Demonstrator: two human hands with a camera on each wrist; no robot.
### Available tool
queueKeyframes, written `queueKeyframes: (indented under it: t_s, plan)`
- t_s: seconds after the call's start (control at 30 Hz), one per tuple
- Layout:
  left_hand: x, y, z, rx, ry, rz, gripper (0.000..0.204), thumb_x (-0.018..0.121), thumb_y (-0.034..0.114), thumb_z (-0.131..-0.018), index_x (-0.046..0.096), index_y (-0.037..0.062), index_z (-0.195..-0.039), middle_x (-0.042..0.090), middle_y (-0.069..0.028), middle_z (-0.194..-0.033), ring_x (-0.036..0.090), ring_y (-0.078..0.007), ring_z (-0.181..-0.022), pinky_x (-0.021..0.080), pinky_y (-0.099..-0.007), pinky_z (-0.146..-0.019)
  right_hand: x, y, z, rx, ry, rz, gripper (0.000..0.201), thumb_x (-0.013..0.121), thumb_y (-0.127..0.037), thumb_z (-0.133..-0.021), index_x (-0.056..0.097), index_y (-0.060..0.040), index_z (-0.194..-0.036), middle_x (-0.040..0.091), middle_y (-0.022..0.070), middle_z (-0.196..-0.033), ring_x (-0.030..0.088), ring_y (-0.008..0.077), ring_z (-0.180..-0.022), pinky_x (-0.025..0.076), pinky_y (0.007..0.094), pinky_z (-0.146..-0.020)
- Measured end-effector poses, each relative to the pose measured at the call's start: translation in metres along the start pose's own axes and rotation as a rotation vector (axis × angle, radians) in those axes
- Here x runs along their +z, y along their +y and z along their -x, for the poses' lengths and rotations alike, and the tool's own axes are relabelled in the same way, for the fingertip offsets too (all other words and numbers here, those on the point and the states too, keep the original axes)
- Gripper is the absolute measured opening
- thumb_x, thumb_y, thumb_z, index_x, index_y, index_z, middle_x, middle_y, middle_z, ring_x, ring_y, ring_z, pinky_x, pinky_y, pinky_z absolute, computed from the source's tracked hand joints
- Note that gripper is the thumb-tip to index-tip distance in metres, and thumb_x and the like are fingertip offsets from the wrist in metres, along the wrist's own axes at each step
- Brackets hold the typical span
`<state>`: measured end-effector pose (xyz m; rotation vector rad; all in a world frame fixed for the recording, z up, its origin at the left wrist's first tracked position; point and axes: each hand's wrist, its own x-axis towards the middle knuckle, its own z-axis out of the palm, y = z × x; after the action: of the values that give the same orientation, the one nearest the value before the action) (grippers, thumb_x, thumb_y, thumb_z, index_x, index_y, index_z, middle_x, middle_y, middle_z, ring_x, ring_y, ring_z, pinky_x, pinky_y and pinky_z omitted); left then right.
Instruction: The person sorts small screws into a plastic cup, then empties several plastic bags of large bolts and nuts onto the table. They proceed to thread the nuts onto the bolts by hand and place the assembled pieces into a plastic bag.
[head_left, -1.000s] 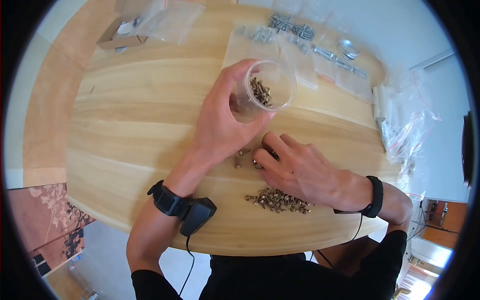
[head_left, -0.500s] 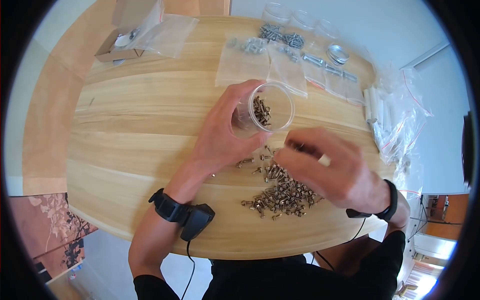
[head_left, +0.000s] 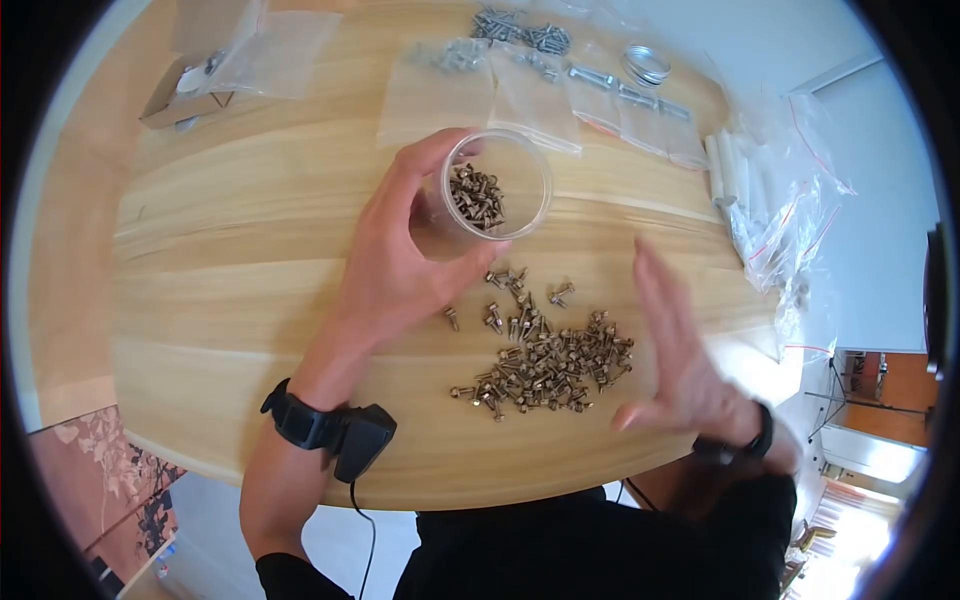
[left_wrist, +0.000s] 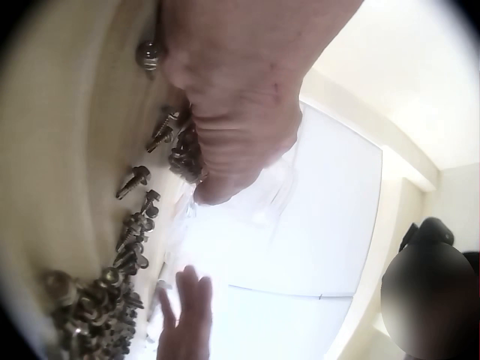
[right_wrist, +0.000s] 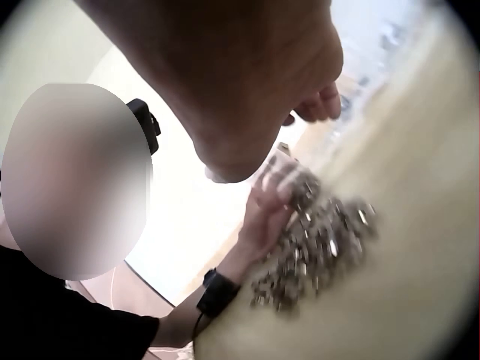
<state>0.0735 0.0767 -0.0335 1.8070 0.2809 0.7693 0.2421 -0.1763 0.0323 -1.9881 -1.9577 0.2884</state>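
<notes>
A clear plastic cup (head_left: 520, 190), tilted with its mouth toward the head camera, holds brown-bronze screws (head_left: 476, 196). My left hand (head_left: 400, 240) grips the cup round its side, thumb at the lower rim. To the right of the loose screw pile (head_left: 555, 365) my right hand (head_left: 680, 350) is raised, blurred, fingers spread and nothing in it. A few single screws lie between the cup and the pile. In the left wrist view the left hand (left_wrist: 232, 97) covers much of the cup; in the right wrist view the pile (right_wrist: 315, 247) lies below the right hand (right_wrist: 247, 90).
Flat plastic bags (head_left: 435, 95) with nuts and bolts lie across the back, beside piles of grey screws (head_left: 548, 39) and stacked metal rings (head_left: 646, 65). A small cardboard box (head_left: 165, 100) stands at back left. Crumpled plastic bags (head_left: 800, 220) and white tubes (head_left: 727, 168) lie at the right.
My right hand has moved from over the pile to its right, and its curled fingers have spread. The left hand still grips the cup. More screws show inside it, and the pile is uncovered.
</notes>
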Motion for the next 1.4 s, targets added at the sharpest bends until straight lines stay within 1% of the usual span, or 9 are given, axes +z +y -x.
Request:
queueKeyframes:
  t_s: [0.17,0.47,0.53,0.67,0.73,1.03,1.13,1.3,1.4]
  plan:
    - [0.028,0.012,0.008,-0.041,0.094,-0.021,0.083,0.082,0.0,-0.081,0.035,0.0025,-0.15,0.05,-0.0166,-0.146,0.048,-0.0256,-0.138,0.048,-0.0386,-0.111,0.038,-0.012,0.018,0.049,-0.064,-0.018,0.125,0.081,-0.063,-0.074,0.021,0.0096,-0.156,0.011,0.0451,-0.159,0.019,0.0616,-0.148,0.028,0.0553,-0.122]
    - [0.035,0.012,0.008,-0.044,0.166,0.153,0.082,0.086,0.009,-0.081,0.039,0.0034,-0.148,0.051,-0.014,-0.141,0.053,-0.0252,-0.132,0.05,-0.0394,-0.108,0.055,-0.005,-0.051,-0.19,0.06,-0.062,0.101,0.083,-0.054,-0.077,0.042,0.005,-0.148,0.039,0.0306,-0.15,0.037,0.0478,-0.143,0.038,0.0533,-0.115]
    - [0.032,0.01,0.009,-0.02,0.168,0.118,0.083,0.086,0.01,-0.081,0.038,0.003,-0.149,0.051,-0.0138,-0.141,0.052,-0.0249,-0.133,0.05,-0.0396,-0.108,0.035,-0.007,-0.046,-0.164,0.033,0.159,0.093,0.079,-0.057,-0.078,0.049,0.0008,-0.144,0.049,0.023,-0.139,0.051,0.0398,-0.125,0.047,0.0477,-0.103]
    - [0.034,0.008,0.009,-0.021,0.15,0.132,0.085,0.087,0.012,-0.081,0.038,0.003,-0.149,0.051,-0.0137,-0.141,0.051,-0.0242,-0.134,0.05,-0.0396,-0.109,0.024,0.003,-0.047,-0.118,-0.001,0.297,0.079,0.074,-0.056,-0.08,0.056,-0.0036,-0.136,0.055,0.0139,-0.12,0.056,0.0274,-0.105,0.054,0.0407,-0.087]
    - [0.036,0.008,0.008,0.004,0.136,0.139,0.085,0.087,0.012,-0.08,0.038,0.0034,-0.15,0.051,-0.0136,-0.141,0.051,-0.024,-0.135,0.049,-0.0395,-0.109,0.031,0.01,-0.048,-0.303,-0.009,0.272,0.062,0.074,-0.05,-0.083,0.059,-0.0052,-0.123,0.053,0.0089,-0.106,0.057,0.0218,-0.093,0.055,0.0341,-0.072]
    - [0.027,0.009,0.006,-0.022,0.152,0.05,0.085,0.084,0.003,-0.081,0.035,0.0015,-0.15,0.05,-0.0164,-0.145,0.049,-0.0275,-0.137,0.048,-0.0409,-0.111,0.037,0.017,-0.051,-0.463,0.179,0.222,0.029,0.076,-0.016,-0.087,0.062,-0.0012,-0.108,0.053,0.0065,-0.088,0.06,0.0165,-0.074,0.05,0.0286,-0.051]
    - [0.03,0.003,0.005,0.021,0.205,0.085,0.079,0.086,0.007,-0.078,0.046,0.007,-0.146,0.056,-0.0124,-0.138,0.056,-0.0217,-0.129,0.054,-0.0354,-0.099,0.028,0.02,-0.056,-0.496,0.233,0.169,0.025,0.077,-0.008,-0.085,0.062,-0.0003,-0.104,0.054,0.0061,-0.087,0.061,0.0163,-0.071,0.049,0.0289,-0.048]
    - [0.027,0.005,0.005,-0.008,0.17,-0.001,0.078,0.086,0.01,-0.074,0.051,0.0105,-0.143,0.06,-0.009,-0.133,0.06,-0.0198,-0.118,0.051,-0.0341,-0.09,-0.018,-0.005,-0.1,-0.572,0.636,0.322,0.023,0.076,-0.004,-0.083,0.061,0.0003,-0.1,0.057,0.0048,-0.088,0.059,0.0169,-0.06,0.048,0.0289,-0.046]
    - [0.027,0.0,0.009,-0.056,0.147,0.043,0.078,0.085,0.009,-0.075,0.05,0.0088,-0.144,0.06,-0.0102,-0.133,0.062,-0.0187,-0.114,0.051,-0.0328,-0.088,-0.023,-0.012,-0.142,-0.521,0.572,0.217,0.022,0.077,-0.007,-0.081,0.062,-0.0025,-0.097,0.057,0.0046,-0.087,0.061,0.0182,-0.064,0.05,0.0302,-0.048]
